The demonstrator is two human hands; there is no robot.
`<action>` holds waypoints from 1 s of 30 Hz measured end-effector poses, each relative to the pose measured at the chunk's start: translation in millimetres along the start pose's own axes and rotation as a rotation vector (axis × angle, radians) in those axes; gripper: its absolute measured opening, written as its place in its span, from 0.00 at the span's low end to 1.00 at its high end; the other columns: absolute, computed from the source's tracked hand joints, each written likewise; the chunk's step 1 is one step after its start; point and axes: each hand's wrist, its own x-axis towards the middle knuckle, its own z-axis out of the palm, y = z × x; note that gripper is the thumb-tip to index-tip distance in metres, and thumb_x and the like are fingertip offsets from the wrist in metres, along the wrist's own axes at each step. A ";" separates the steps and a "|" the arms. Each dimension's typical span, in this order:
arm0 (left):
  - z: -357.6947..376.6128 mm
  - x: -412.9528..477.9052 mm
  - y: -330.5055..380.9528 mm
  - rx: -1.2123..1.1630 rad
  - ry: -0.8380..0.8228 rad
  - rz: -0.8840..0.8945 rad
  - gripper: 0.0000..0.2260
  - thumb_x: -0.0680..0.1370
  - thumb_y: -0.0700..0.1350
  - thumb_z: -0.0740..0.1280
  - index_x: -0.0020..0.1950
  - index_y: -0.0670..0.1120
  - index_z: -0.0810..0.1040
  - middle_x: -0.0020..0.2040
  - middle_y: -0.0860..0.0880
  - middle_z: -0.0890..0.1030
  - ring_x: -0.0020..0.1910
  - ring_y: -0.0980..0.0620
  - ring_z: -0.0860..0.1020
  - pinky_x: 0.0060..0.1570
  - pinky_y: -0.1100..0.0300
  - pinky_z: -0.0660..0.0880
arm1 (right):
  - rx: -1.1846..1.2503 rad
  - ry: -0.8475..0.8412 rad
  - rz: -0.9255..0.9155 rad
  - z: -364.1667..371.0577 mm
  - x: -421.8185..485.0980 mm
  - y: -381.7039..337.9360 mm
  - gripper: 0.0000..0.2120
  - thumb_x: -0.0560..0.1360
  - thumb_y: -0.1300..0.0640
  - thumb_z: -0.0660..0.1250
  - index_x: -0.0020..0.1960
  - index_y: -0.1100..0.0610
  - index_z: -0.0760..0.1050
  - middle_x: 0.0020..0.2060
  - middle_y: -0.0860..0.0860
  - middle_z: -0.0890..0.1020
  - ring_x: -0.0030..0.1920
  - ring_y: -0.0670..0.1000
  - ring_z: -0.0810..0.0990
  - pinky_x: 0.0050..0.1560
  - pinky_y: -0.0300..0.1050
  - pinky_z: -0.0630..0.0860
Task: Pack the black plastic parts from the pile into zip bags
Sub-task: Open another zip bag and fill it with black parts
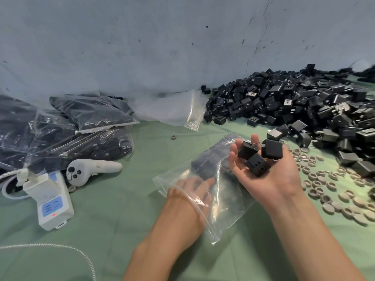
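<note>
A handful of black plastic parts [258,157] is cradled in the upturned right hand [272,179], its fingers loosely curled round them, just over the zip bag [221,201], presumably so that they can be tipped in. The bag, partly filled, is laid on the green worktop [121,209]. Its mouth is held apart by the left hand [192,189], slipped inside with fingers stretched flat. The pile [304,102] is heaped near on the right, with grey rings [334,191] scattered before it. Filled bags [71,134], an empty bag [174,110], a white controller [91,169] and a power strip [52,201] are set well to the left, out of the way.
</note>
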 end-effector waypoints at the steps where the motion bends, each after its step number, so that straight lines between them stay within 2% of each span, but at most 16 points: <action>1: 4.6 5.0 -0.1 0.031 0.007 -0.013 0.19 0.84 0.53 0.52 0.76 0.61 0.64 0.68 0.56 0.70 0.67 0.54 0.65 0.69 0.60 0.59 | -0.002 0.002 0.000 -0.2 -0.5 -1.2 0.17 0.80 0.47 0.58 0.50 0.56 0.82 0.52 0.61 0.83 0.47 0.60 0.83 0.48 0.51 0.81; 4: 17.0 19.6 -2.6 0.153 0.008 -0.061 0.21 0.83 0.54 0.52 0.77 0.63 0.59 0.68 0.57 0.68 0.65 0.51 0.67 0.64 0.57 0.61 | -0.012 0.008 0.020 -2.3 -1.3 -4.5 0.17 0.80 0.48 0.57 0.49 0.55 0.81 0.50 0.59 0.83 0.46 0.59 0.82 0.47 0.51 0.80; 7: 21.3 25.9 -5.0 0.199 -0.012 -0.093 0.23 0.81 0.54 0.54 0.77 0.63 0.58 0.70 0.56 0.68 0.64 0.49 0.68 0.60 0.55 0.61 | -0.058 0.016 0.050 -2.1 -2.7 -6.6 0.16 0.79 0.49 0.58 0.44 0.55 0.81 0.47 0.57 0.82 0.42 0.57 0.80 0.44 0.48 0.80; 9: 22.5 25.1 -7.4 0.157 -0.019 -0.098 0.24 0.81 0.52 0.57 0.77 0.62 0.59 0.72 0.54 0.67 0.66 0.49 0.69 0.63 0.56 0.60 | -0.087 0.023 0.064 -1.7 -4.1 -7.5 0.15 0.78 0.51 0.59 0.42 0.55 0.81 0.46 0.57 0.82 0.41 0.56 0.79 0.40 0.45 0.79; 11: 16.7 18.6 -9.0 0.040 -0.026 -0.111 0.24 0.80 0.46 0.60 0.75 0.60 0.64 0.72 0.52 0.68 0.68 0.48 0.68 0.68 0.59 0.59 | -0.113 0.018 0.082 -1.3 -6.9 -7.3 0.15 0.78 0.51 0.59 0.42 0.55 0.81 0.46 0.56 0.82 0.40 0.55 0.79 0.35 0.42 0.78; 13: 1.8 6.9 -11.2 -0.159 -0.044 -0.164 0.19 0.79 0.38 0.61 0.65 0.56 0.74 0.64 0.49 0.75 0.64 0.46 0.73 0.67 0.57 0.66 | -0.126 0.014 0.108 -0.6 -10.2 -6.7 0.14 0.78 0.51 0.59 0.42 0.54 0.80 0.46 0.56 0.82 0.39 0.55 0.80 0.30 0.40 0.75; 15: -16.1 -9.9 -11.6 -0.156 -0.004 -0.234 0.13 0.77 0.36 0.60 0.51 0.51 0.79 0.52 0.52 0.79 0.54 0.47 0.77 0.56 0.55 0.72 | -0.160 0.010 0.127 0.7 -13.1 -6.4 0.12 0.77 0.52 0.60 0.41 0.55 0.79 0.46 0.57 0.81 0.37 0.54 0.79 0.26 0.39 0.73; 17: -29.6 -24.9 -11.4 -0.155 0.136 -0.379 0.11 0.77 0.37 0.59 0.40 0.51 0.76 0.42 0.58 0.80 0.46 0.52 0.78 0.47 0.56 0.72 | -0.201 -0.007 0.145 2.7 -15.9 -5.0 0.12 0.77 0.52 0.60 0.40 0.55 0.78 0.45 0.57 0.81 0.35 0.53 0.77 0.24 0.37 0.69; 19: -42.9 -30.6 -1.5 -0.233 0.342 -0.420 0.13 0.77 0.39 0.60 0.38 0.53 0.76 0.38 0.61 0.80 0.38 0.60 0.76 0.39 0.57 0.71 | -0.252 -0.024 0.157 5.8 -19.4 -2.0 0.13 0.77 0.51 0.60 0.38 0.55 0.77 0.42 0.56 0.80 0.34 0.52 0.76 0.22 0.36 0.66; 21: -50.0 -27.9 13.2 -0.333 0.471 -0.327 0.12 0.77 0.40 0.60 0.41 0.54 0.78 0.39 0.60 0.80 0.34 0.61 0.75 0.36 0.60 0.69 | -0.348 -0.023 0.140 8.5 -22.9 3.1 0.14 0.76 0.50 0.60 0.37 0.55 0.78 0.40 0.56 0.81 0.32 0.52 0.76 0.21 0.36 0.64; 24: -50.6 -21.3 33.5 -0.392 0.496 -0.151 0.08 0.81 0.45 0.61 0.52 0.55 0.79 0.48 0.60 0.78 0.45 0.61 0.77 0.43 0.65 0.72 | -0.582 -0.018 0.054 13.4 -29.0 14.5 0.14 0.75 0.49 0.62 0.37 0.54 0.79 0.38 0.56 0.82 0.31 0.52 0.77 0.21 0.37 0.63; 27: -44.2 -17.0 41.7 -0.410 0.385 -0.091 0.14 0.79 0.57 0.61 0.65 0.62 0.72 0.53 0.62 0.72 0.50 0.61 0.76 0.45 0.69 0.71 | -0.825 -0.058 -0.027 17.9 -35.5 27.9 0.14 0.75 0.46 0.62 0.38 0.51 0.79 0.37 0.53 0.81 0.30 0.49 0.76 0.24 0.40 0.66; 30: -36.1 -15.4 43.3 -0.408 0.278 -0.059 0.17 0.77 0.62 0.60 0.66 0.67 0.65 0.55 0.64 0.69 0.52 0.65 0.74 0.48 0.71 0.70 | -0.931 -0.128 -0.040 20.2 -41.3 42.6 0.16 0.76 0.43 0.61 0.38 0.51 0.80 0.35 0.52 0.80 0.35 0.50 0.75 0.34 0.47 0.70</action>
